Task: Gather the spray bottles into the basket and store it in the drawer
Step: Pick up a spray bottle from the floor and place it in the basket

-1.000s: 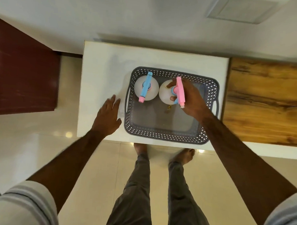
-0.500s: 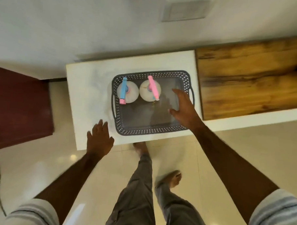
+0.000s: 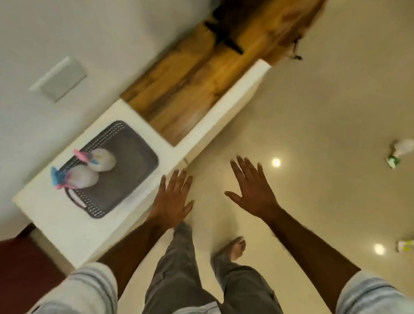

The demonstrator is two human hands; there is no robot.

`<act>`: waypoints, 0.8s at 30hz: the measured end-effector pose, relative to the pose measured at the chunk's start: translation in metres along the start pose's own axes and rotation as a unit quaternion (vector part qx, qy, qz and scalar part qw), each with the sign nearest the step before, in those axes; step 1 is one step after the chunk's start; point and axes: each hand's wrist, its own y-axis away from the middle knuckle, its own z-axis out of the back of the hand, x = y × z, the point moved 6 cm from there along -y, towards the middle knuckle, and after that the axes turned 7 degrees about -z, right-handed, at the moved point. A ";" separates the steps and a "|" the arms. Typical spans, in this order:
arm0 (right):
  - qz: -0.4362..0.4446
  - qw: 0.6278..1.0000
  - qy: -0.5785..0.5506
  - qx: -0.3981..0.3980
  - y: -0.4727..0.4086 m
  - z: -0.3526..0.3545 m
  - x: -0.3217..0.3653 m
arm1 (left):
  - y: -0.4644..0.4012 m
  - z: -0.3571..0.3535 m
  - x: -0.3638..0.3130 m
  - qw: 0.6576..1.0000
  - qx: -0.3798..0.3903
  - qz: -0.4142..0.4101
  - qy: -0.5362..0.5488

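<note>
Overhead, the single head view showed the grey perforated plastic basket resting on the white smooth-topped bench, against the wall. Two white round-bodied spray bottles stood upright inside it, near its left end: one with a blue-and-pink trigger head and, just beside it, one with a pink trigger head. Their bases sat on the solid basket floor, so the latticed walls kept them from sliding off.

The left hand was flat, fingers spread and empty, at the bench's front edge. The right hand hung over the glossy cream tiled floor, fingers likewise spread and gripping nothing.

Two further bottles lay on the floor, well apart from the basket: a white bottle with a green head and a blurred one with a yellowish part at the right edge. Judged from this layout, gathering was incomplete, and the open hands suited a reach toward those bottles. No drawer could be identified; motion blur obscured fine detail.
</note>
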 end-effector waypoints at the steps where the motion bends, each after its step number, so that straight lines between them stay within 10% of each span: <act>1: -0.014 1.000 -0.002 -0.015 0.018 0.004 -0.023 | -0.014 0.019 -0.025 0.999 -0.022 -0.023 -0.013; 15: -0.387 0.897 -0.160 -0.139 0.278 0.049 -0.388 | -0.188 0.189 -0.481 0.907 -0.074 -0.372 -0.184; 24: -0.463 0.853 -0.194 -0.143 0.292 0.066 -0.529 | -0.305 0.220 -0.610 0.869 -0.046 -0.441 -0.217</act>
